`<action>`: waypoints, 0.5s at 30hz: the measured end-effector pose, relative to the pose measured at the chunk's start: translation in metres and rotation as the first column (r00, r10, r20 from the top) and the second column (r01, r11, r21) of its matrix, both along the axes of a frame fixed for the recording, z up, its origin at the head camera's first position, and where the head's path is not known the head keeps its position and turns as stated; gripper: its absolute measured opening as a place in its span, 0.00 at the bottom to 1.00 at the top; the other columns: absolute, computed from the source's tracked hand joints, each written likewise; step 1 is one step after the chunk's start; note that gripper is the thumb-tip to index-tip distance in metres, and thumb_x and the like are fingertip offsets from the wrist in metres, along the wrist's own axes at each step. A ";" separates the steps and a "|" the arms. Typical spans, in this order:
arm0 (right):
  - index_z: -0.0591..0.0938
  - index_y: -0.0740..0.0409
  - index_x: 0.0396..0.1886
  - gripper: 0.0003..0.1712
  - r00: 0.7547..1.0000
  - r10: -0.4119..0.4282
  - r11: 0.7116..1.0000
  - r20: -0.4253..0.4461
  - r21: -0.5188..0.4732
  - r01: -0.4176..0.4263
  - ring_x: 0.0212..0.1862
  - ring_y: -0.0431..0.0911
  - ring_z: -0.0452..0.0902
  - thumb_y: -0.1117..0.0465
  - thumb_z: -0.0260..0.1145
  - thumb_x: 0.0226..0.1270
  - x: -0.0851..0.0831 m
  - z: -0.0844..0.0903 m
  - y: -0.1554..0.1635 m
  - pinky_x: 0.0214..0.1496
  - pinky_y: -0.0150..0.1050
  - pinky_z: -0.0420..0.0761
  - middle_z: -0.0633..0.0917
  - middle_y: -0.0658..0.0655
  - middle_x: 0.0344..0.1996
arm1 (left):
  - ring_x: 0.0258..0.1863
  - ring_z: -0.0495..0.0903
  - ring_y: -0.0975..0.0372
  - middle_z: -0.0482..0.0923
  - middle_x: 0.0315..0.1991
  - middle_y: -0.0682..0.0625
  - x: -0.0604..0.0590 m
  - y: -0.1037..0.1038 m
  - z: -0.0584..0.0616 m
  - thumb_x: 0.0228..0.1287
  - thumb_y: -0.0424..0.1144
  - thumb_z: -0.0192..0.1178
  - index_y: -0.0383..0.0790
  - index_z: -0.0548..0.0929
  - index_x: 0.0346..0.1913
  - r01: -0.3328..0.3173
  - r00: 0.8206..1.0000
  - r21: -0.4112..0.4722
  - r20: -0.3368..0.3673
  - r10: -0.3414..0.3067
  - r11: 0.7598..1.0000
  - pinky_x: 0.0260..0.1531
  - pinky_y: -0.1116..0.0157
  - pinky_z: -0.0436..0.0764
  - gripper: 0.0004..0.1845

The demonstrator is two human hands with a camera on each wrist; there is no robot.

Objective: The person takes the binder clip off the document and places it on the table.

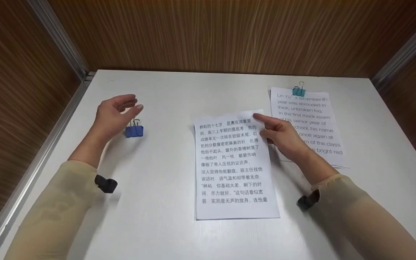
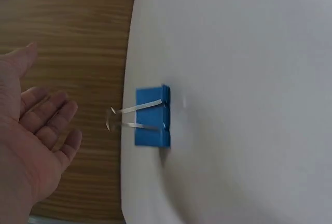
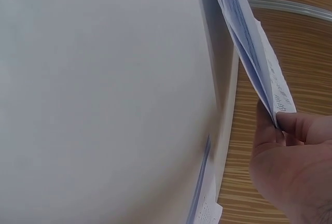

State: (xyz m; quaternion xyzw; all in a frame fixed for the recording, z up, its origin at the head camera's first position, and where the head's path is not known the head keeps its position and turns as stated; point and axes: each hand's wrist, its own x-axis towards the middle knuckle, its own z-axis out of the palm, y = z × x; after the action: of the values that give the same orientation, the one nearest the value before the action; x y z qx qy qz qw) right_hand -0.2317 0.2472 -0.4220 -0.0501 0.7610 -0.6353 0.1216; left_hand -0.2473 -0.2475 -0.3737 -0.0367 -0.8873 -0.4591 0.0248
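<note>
Several printed sheets of paper [image 1: 231, 213] with Chinese text are held together at their upper right corner by my right hand [image 1: 284, 139]. In the right wrist view the thumb and fingers of that hand [image 3: 295, 167] pinch the sheets [image 3: 251, 47], whose edges fan slightly apart above the table. My left hand [image 1: 114, 115] hovers by a blue binder clip [image 1: 134, 131] on the table, its fingers loosely bent. The left wrist view shows a gap between this hand [image 2: 31, 151] and the clip [image 2: 150, 120], whose wire handles point toward the fingers.
To the right lies another paper stack [image 1: 307, 124] with English text, a teal binder clip [image 1: 299, 91] gripping its top edge. My right hand and forearm partly cover it. Wood-patterned panels [image 1: 208, 36] stand behind and beside the white table [image 1: 157, 202].
</note>
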 end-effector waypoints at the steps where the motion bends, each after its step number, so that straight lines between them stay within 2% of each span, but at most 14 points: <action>1: 0.76 0.46 0.78 0.33 1.000 0.003 1.000 0.005 -0.004 -0.003 0.53 0.46 0.85 0.71 0.61 0.77 0.000 0.000 0.000 0.45 0.32 0.83 0.86 0.60 0.60 | 0.71 0.76 0.50 0.80 0.69 0.40 0.002 0.009 0.002 0.75 0.51 0.67 0.36 0.78 0.73 0.014 0.999 -0.041 -0.030 -0.015 0.999 0.74 0.51 0.70 0.32; 4: 0.74 0.49 0.79 0.33 1.000 0.014 1.000 0.007 -0.008 -0.013 0.60 0.49 0.85 0.72 0.60 0.78 -0.001 -0.001 0.000 0.53 0.35 0.86 0.82 0.61 0.67 | 0.71 0.76 0.49 0.80 0.68 0.40 0.013 0.038 0.007 0.75 0.50 0.67 0.35 0.79 0.72 0.065 0.994 -0.161 -0.078 -0.078 0.985 0.74 0.49 0.71 0.31; 7: 0.73 0.53 0.80 0.33 1.000 0.022 1.000 -0.021 0.023 -0.021 0.64 0.52 0.83 0.72 0.60 0.78 -0.002 -0.001 0.000 0.58 0.36 0.85 0.80 0.60 0.71 | 0.72 0.75 0.48 0.79 0.70 0.40 0.025 0.066 0.010 0.74 0.51 0.67 0.35 0.78 0.73 0.122 0.985 -0.279 -0.085 -0.151 0.952 0.74 0.49 0.70 0.33; 10: 0.72 0.55 0.80 0.34 0.994 0.034 0.989 -0.107 0.148 -0.018 0.69 0.54 0.79 0.73 0.62 0.76 -0.001 -0.001 0.001 0.65 0.38 0.81 0.77 0.62 0.73 | 0.73 0.74 0.48 0.77 0.71 0.40 0.036 0.091 0.008 0.72 0.54 0.68 0.35 0.77 0.74 0.170 0.974 -0.372 -0.077 -0.212 0.912 0.74 0.50 0.70 0.36; 12: 0.72 0.56 0.79 0.34 0.976 0.071 0.954 -0.205 0.301 -0.006 0.72 0.57 0.75 0.71 0.63 0.75 0.002 0.000 0.001 0.72 0.44 0.76 0.75 0.64 0.74 | 0.73 0.74 0.47 0.77 0.72 0.40 0.044 0.105 0.006 0.71 0.56 0.69 0.34 0.76 0.74 0.192 0.965 -0.421 -0.083 -0.248 0.886 0.74 0.49 0.70 0.38; 13: 0.72 0.57 0.80 0.35 0.962 0.101 0.925 -0.256 0.381 0.004 0.73 0.60 0.73 0.71 0.65 0.74 0.003 0.000 0.001 0.75 0.48 0.74 0.73 0.66 0.75 | 0.73 0.73 0.47 0.76 0.72 0.39 0.047 0.111 0.004 0.70 0.57 0.69 0.33 0.76 0.74 0.201 0.962 -0.445 -0.080 -0.263 0.873 0.74 0.49 0.70 0.40; 15: 0.70 0.58 0.80 0.37 0.926 0.175 0.851 -0.333 0.525 0.028 0.70 0.65 0.75 0.68 0.68 0.74 0.010 0.002 0.000 0.76 0.54 0.72 0.70 0.69 0.77 | 0.75 0.71 0.46 0.72 0.75 0.38 0.054 0.123 -0.001 0.69 0.61 0.68 0.33 0.74 0.76 0.225 0.954 -0.490 -0.066 -0.293 0.842 0.75 0.48 0.69 0.44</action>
State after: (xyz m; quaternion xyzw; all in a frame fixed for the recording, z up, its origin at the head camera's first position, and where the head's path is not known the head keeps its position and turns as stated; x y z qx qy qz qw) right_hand -0.2217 0.2474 -0.4195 -0.1632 0.9107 -0.3793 0.0100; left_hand -0.1929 -0.1249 -0.3745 -0.1928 -0.9557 -0.2221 0.0138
